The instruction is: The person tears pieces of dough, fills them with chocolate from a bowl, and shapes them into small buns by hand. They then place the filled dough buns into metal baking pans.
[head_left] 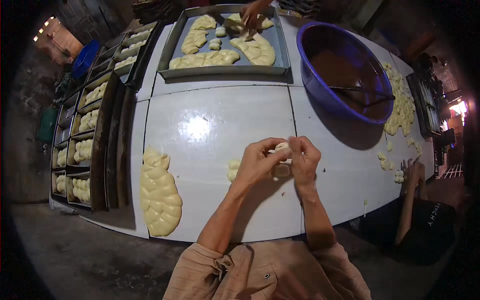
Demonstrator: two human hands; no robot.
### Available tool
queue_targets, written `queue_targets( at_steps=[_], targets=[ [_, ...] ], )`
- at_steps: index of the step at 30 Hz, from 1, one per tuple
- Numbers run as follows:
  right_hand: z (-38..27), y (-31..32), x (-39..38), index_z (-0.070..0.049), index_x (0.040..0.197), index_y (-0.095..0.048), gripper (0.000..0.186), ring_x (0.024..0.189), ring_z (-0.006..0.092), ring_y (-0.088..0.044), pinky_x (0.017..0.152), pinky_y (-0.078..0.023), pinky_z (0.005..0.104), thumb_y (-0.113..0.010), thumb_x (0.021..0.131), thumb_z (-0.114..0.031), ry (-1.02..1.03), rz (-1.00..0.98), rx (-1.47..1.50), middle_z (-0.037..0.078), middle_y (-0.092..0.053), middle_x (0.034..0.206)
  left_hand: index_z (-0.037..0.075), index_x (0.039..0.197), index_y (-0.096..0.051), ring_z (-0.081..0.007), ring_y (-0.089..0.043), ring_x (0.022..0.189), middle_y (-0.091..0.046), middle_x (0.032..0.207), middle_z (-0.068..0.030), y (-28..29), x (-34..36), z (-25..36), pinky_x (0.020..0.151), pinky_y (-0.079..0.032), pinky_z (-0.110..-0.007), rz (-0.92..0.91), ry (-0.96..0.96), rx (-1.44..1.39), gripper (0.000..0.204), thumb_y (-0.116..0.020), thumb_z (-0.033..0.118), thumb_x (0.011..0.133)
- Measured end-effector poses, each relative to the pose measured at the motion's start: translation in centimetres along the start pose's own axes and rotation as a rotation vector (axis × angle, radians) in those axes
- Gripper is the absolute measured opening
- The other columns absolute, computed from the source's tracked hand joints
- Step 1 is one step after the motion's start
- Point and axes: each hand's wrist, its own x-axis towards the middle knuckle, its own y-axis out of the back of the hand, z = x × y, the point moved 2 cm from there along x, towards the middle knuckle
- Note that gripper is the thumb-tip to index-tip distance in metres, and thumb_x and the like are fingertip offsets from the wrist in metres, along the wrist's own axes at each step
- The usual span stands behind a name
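Observation:
Above the middle of the white table, my left hand (256, 161) and my right hand (305, 159) come together, fingers pinched on a small piece of pale dough (281, 147). Fingers cover much of this piece. Just below it, partly hidden by my hands, shows a pale blocky thing (281, 171) that I cannot make out. Next to my left wrist lies another small lump of dough (233, 170). Further left, a long mass of glossy, knobbly dough (159, 195) rests near the table's front edge.
A large metal tray (225, 72) with dough strips stands at the far side, where another person's hand (252, 14) reaches in. A purple tub (320, 90) holds brown liquid and a stick. Dough-filled tins (102, 145) line the left. At right, a co-worker's hands (412, 172) touch dough pieces.

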Motion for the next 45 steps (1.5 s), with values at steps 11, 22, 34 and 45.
queue_targets(
  at_steps=[11,22,34,45],
  targets=[
    [-0.1,3.9,-0.8,-0.002,0.119,-0.068,0.028,0.094,0.0279,-0.069,0.087,-0.054,0.0363,-0.066,0.092,-0.009,-0.068,-0.415,-0.081,0.014,-0.070,0.109,0.000,0.143,-0.048,-0.0273,-0.070,0.092,-0.072,0.104,-0.0160,1.3,-1.8,0.2,0.085,-0.051,-0.039,0.077,0.043,0.591,0.061,-0.058,0.042,0.100],
    [2.1,2.3,-1.3,-0.005,0.130,-0.057,0.055,0.109,0.0343,-0.060,0.093,-0.050,0.0430,-0.075,0.083,-0.028,0.145,-0.812,-0.223,0.015,-0.061,0.121,0.007,0.123,-0.059,-0.0304,-0.058,0.113,-0.062,0.118,-0.0108,2.0,-1.4,-2.8,0.103,-0.039,-0.046,-0.175,-0.247,1.305,0.053,-0.081,0.025,0.078],
    [2.1,2.5,-0.3,-0.008,0.138,-0.055,0.099,0.112,0.0364,-0.059,0.091,-0.049,0.0472,-0.072,0.066,-0.075,0.484,-0.695,-0.558,0.023,-0.053,0.136,0.016,0.156,-0.028,-0.0380,-0.048,0.130,-0.039,0.151,-0.0195,8.0,-5.5,0.7,0.107,-0.039,-0.052,-0.094,-0.121,1.468,0.121,-0.087,0.055,0.059],
    [2.2,-2.8,-1.4,-0.004,0.111,-0.067,0.045,0.084,0.0296,-0.065,0.071,-0.052,0.0390,-0.079,0.079,-0.034,0.680,-0.790,-0.440,0.013,-0.066,0.102,0.013,0.124,-0.061,-0.0367,-0.066,0.091,-0.062,0.105,-0.0148,7.5,-3.2,-1.2,0.078,-0.054,-0.047,-0.239,-0.149,1.239,0.050,-0.071,0.031,0.079]
  ],
)
